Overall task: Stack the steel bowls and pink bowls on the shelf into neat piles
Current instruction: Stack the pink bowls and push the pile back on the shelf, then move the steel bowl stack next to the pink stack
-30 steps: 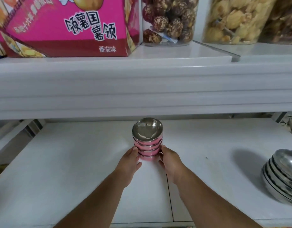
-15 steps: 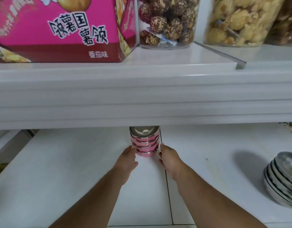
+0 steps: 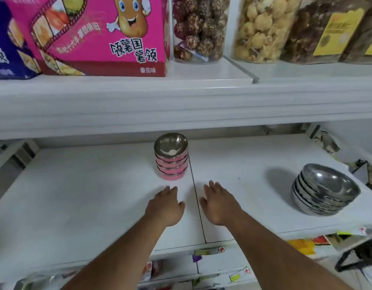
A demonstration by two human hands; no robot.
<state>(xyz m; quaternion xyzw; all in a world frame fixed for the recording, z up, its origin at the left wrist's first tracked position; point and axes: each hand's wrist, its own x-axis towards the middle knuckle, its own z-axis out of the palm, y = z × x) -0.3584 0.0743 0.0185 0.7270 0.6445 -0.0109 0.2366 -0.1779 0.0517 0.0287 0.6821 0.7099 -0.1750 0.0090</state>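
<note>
A stack of several pink bowls [image 3: 171,162] with steel insides stands upright at the middle back of the white shelf [image 3: 86,195]. A pile of several steel bowls [image 3: 325,191] sits at the right, leaning slightly. My left hand [image 3: 166,206] and my right hand [image 3: 219,204] hover palm down in front of the pink stack, apart from it, fingers spread and holding nothing.
An upper shelf [image 3: 180,101] overhangs the bowls closely. On it stand a pink snack box [image 3: 97,36], a blue box [image 3: 5,49] and clear jars of snacks [image 3: 199,28]. Dark clutter [image 3: 365,170] lies at the right end of the lower shelf. Packaged goods show below its front edge.
Both hands have let go of the pink stack and drawn back toward me. The stack now stands alone, further back on the shelf. The camera has tilted and pulled away.
</note>
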